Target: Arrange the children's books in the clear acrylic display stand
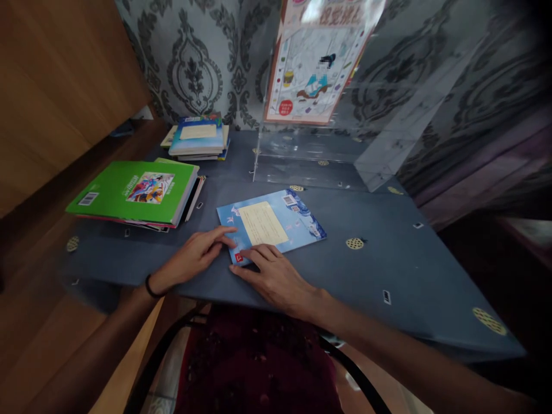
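Note:
A thin blue book (pixel 297 227) lies flat and slightly turned on the table, its back cover up, with a cream text panel, a barcode and a small red mark. At its left edge is my left hand (pixel 196 259), fingers stretched out and fingertips touching the cover. My right hand (pixel 276 276) rests over the near edge, its fingers apart on the cover close to the red mark. The right thumb reaches to the book's near-left corner. Neither hand grips the book; both are open.
A stack topped by a green book (pixel 110 187) stands at the left, and a smaller stack with a blue book (pixel 200 141) is behind it. A clear acrylic rack (pixel 302 169) at the back holds an illustrated book (pixel 297 69). A dark blue patterned cloth (pixel 388 253) covers the table.

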Demonstrator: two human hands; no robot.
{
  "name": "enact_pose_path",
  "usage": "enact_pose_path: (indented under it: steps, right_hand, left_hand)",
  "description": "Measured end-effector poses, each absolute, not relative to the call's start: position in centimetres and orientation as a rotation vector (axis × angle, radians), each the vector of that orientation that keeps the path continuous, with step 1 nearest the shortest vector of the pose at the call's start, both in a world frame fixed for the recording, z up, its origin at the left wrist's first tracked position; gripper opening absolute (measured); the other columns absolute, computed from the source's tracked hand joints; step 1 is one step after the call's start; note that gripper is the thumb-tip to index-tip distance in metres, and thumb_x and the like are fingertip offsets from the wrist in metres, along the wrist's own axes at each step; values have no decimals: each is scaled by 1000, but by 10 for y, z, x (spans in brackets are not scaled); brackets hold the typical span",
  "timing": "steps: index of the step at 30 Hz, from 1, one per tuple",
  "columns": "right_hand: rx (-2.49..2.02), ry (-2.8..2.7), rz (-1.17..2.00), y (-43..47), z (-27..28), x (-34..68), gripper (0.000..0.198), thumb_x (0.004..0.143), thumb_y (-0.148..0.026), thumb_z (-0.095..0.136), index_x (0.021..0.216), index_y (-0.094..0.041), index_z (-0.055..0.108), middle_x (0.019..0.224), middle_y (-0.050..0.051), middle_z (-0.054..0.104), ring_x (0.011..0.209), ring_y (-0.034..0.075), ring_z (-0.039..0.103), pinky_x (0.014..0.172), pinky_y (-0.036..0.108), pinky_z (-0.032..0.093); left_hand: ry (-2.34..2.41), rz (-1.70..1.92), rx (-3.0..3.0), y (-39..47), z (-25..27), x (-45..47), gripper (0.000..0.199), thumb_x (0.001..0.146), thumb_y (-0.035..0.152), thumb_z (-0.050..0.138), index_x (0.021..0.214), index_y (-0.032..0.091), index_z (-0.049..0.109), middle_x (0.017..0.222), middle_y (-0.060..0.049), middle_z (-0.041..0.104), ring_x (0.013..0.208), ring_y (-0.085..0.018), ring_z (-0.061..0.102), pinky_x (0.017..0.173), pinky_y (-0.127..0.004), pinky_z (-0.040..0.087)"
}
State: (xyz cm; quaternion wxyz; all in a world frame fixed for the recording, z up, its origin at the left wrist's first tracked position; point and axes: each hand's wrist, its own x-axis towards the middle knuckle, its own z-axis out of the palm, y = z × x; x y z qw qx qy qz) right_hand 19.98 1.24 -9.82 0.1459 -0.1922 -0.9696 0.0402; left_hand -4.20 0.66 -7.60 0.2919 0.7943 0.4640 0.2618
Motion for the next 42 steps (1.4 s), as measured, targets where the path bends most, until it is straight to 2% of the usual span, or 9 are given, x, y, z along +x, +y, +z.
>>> enact_pose_path:
  steps: [6, 12, 16, 21, 24, 27, 29, 34, 42]
  right_hand:
    - [-553, -2786, 141, 12, -97, 202, 36, 97, -17, 53, 133, -21, 61, 119, 14, 62, 114, 28, 49, 97, 47, 45]
    - [-570, -2772, 194, 13, -96, 202, 37, 97, -16, 55, 133, -22, 61, 120, 13, 62, 115, 26, 48, 99, 44, 44]
    - [-556, -2776, 163, 13, -96, 202, 36, 97, -16, 55, 131, -24, 62, 121, 11, 63, 111, 24, 50, 98, 43, 44]
    - [-547, -2738, 192, 14, -98, 217, 33, 100, -20, 52, 131, -23, 61, 124, 10, 63, 111, 23, 52, 99, 41, 45]
    - [-743, -2611, 249, 33, -98, 236, 33, 101, -24, 50, 133, -21, 59, 129, 12, 62, 118, 23, 53, 102, 43, 46]
    - [-1098, -2475, 197, 77, -98, 252, 39, 101, -24, 49, 139, -17, 54, 144, 19, 52, 134, 27, 46, 108, 49, 43]
    - [-1290, -2453, 169, 111, -99, 257, 43, 101, -28, 50, 140, -12, 53, 149, 23, 46, 138, 31, 44, 109, 51, 42]
    - [-1316, -2453, 176, 153, -109, 264, 40, 102, -30, 46, 137, -12, 57, 143, 21, 53, 133, 30, 47, 108, 51, 43]
    - [-1244, -2405, 61, 84, -114, 300, 39, 103, -25, 38, 133, -15, 61, 132, 18, 60, 109, 29, 54, 94, 50, 50]
  left_hand:
    - [1646, 799, 2382, 53, -86, -44, 40, 94, 10, 38, 127, 14, 59, 125, -12, 70, 119, -22, 63, 107, -44, 48]
    - [1737, 552, 2604, 28, -90, -27, 35, 98, 13, 39, 122, 15, 63, 128, -14, 68, 121, -26, 62, 102, -47, 51]
    - [1709, 424, 2700, 30, -76, -10, 27, 100, 19, 43, 110, 18, 68, 117, -12, 71, 112, -26, 65, 97, -45, 52]
    - [1833, 278, 2643, 77, -74, 11, 32, 101, 24, 42, 124, 13, 62, 122, -17, 68, 113, -29, 64, 93, -46, 53]
    - [1869, 288, 2645, 90, -82, 15, 33, 102, 26, 42, 126, 13, 61, 119, -15, 69, 111, -29, 65, 91, -43, 54]
    - [1919, 317, 2691, 88, -91, 14, 35, 102, 27, 40, 127, 15, 62, 122, -15, 68, 110, -29, 65, 90, -43, 54]
    - [1932, 335, 2715, 86, -96, 14, 37, 102, 27, 38, 127, 15, 63, 123, -15, 68, 109, -29, 65, 88, -43, 54]
    - [1926, 418, 2732, 85, -99, 14, 39, 102, 28, 36, 126, 16, 64, 120, -15, 68, 106, -28, 63, 86, -42, 53]
    - [1990, 339, 2727, 85, -97, 14, 37, 102, 29, 38, 125, 16, 64, 111, -15, 64, 100, -27, 59, 81, -39, 49]
